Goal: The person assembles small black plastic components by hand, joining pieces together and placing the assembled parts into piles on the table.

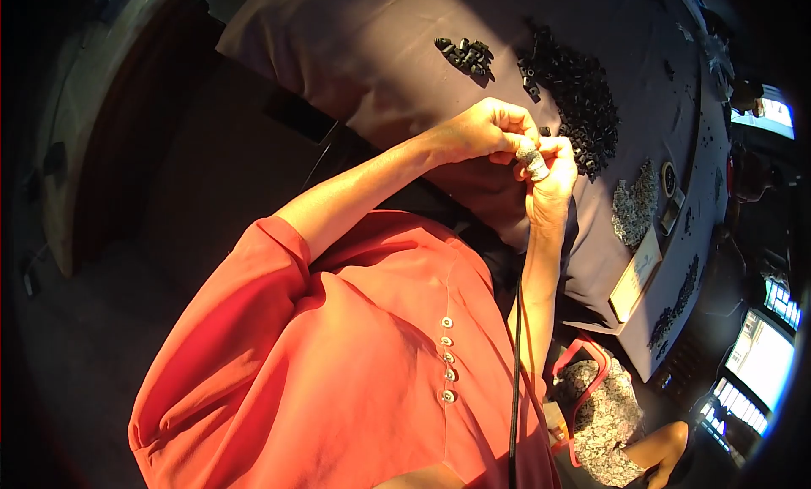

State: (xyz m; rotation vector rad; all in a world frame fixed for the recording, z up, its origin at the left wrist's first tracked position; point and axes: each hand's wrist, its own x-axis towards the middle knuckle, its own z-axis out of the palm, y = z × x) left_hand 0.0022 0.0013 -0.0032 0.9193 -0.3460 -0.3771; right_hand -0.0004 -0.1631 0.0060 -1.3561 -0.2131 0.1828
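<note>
My left hand (492, 134) is closed in a pinch, its fingertips meeting those of my right hand (552, 172) above the table's near edge. My right hand is also closed, fingers bent inward. A grey-white speckled piece (532, 162) shows where the hands meet; whether it is held or wrapped round a finger I cannot tell. Just beyond the fingertips is a small black piece (544, 131), perhaps in the grip or behind it. A large heap of black pieces (583, 96) lies past my hands, and a smaller pile of black pieces (466, 57) lies to its left.
The cloth-covered table (380, 58) bears a silvery heap (635, 206), a tape roll (669, 178) and a pale flat box (636, 276) on the right. More dark pieces (678, 307) lie along its right side. Another person (604, 413) in patterned clothing is at lower right.
</note>
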